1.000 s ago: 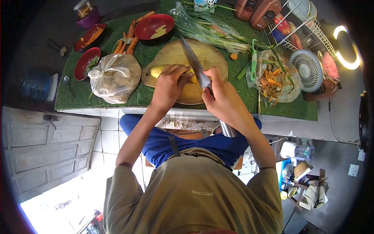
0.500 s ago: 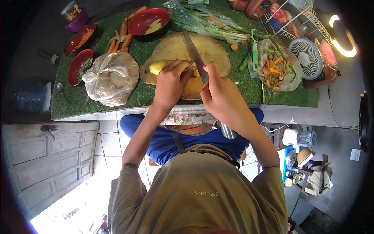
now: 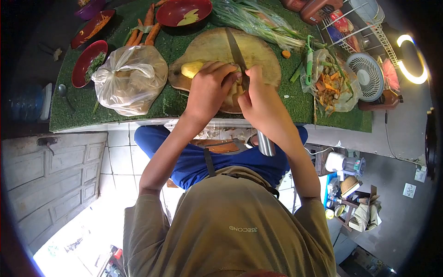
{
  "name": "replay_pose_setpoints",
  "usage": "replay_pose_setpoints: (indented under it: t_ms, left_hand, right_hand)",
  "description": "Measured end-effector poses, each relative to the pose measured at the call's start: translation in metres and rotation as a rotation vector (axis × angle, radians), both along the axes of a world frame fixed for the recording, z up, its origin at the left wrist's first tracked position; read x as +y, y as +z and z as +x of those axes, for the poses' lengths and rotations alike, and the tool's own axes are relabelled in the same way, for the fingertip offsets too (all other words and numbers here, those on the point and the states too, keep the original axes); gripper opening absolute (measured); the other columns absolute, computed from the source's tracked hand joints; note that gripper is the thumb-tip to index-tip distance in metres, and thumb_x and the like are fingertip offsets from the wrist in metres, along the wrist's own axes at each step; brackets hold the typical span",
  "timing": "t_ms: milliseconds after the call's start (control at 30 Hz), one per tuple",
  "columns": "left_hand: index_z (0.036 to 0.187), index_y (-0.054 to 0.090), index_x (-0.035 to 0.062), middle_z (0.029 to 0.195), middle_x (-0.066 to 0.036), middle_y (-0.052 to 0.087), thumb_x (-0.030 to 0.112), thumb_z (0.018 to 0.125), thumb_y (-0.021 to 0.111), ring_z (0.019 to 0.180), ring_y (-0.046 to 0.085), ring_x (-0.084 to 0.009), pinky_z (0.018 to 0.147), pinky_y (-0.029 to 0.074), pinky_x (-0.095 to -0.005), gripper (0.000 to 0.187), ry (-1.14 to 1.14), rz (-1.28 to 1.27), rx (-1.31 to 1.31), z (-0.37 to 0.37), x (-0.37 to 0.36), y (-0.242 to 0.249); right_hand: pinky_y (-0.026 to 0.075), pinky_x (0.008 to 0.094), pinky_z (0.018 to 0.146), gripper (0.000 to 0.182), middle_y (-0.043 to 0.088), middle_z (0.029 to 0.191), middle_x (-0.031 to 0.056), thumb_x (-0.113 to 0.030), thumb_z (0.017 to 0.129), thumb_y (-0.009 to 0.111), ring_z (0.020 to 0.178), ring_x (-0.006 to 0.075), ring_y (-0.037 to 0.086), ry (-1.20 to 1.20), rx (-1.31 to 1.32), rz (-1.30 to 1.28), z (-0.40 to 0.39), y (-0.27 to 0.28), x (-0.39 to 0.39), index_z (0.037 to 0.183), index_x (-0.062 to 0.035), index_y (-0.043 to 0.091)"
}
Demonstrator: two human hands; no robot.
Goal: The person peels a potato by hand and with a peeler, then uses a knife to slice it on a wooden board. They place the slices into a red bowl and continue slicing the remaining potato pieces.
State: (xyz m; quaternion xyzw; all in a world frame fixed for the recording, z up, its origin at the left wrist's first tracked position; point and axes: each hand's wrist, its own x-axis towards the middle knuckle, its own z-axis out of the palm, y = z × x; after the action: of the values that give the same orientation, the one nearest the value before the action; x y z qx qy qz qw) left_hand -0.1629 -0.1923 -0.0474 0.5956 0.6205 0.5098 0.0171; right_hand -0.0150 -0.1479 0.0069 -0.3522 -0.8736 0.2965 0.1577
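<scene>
In the head view, the right hand (image 3: 263, 104) grips the knife (image 3: 236, 50); the left hand (image 3: 207, 90) curls over what is probably a peeled potato (image 3: 190, 69) on the chopping board (image 3: 265, 55), only partly cut. Beyond the hands, cut slices (image 3: 189, 17) lie in the red bowl (image 3: 171, 21), while bundled carrots (image 3: 149, 19) are whole.

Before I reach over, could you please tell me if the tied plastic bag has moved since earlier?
No, the plastic bag still sits left of the wooden board, by the front of the green mat.
</scene>
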Motion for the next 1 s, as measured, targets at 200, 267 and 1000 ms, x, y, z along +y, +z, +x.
replay_pose_setpoints:
  t_ms: [200, 267, 1000]
  left_hand:
    - [0.096, 0.071, 0.0024, 0.091, -0.014, 0.070, 0.010, 0.084, 0.074, 0.084, 0.066, -0.0343, 0.078, 0.052, -0.0404, 0.014, 0.009, -0.022, 0.001, 0.000, 0.000, -0.003]
    - [0.096, 0.072, 0.0025, 0.091, -0.014, 0.071, 0.010, 0.085, 0.074, 0.085, 0.067, -0.0341, 0.078, 0.052, -0.0402, 0.014, 0.003, -0.014, -0.010, 0.000, 0.000, -0.002]
    - [0.093, 0.070, 0.0036, 0.089, -0.013, 0.068, 0.009, 0.086, 0.071, 0.085, 0.064, -0.0346, 0.076, 0.051, -0.0420, 0.009, 0.047, -0.027, 0.016, 0.004, 0.000, -0.002]
  right_hand:
    - [0.049, 0.0536, 0.065, 0.041, 0.061, 0.070, 0.0262, -0.001, 0.086, 0.060, 0.069, 0.0450, 0.064, -0.010, 0.059, 0.023, -0.003, -0.001, 0.008, 0.121, 0.0029, 0.038]
    - [0.049, 0.0571, 0.066, 0.041, 0.062, 0.069, 0.0290, -0.002, 0.086, 0.060, 0.071, 0.0499, 0.064, -0.006, 0.093, 0.039, -0.001, 0.006, 0.009, 0.120, 0.0028, 0.038]
    - [0.049, 0.0548, 0.069, 0.042, 0.063, 0.072, 0.0281, 0.000, 0.085, 0.060, 0.073, 0.0486, 0.065, 0.014, 0.110, 0.034, 0.004, 0.017, -0.005, 0.120, 0.0043, 0.039]
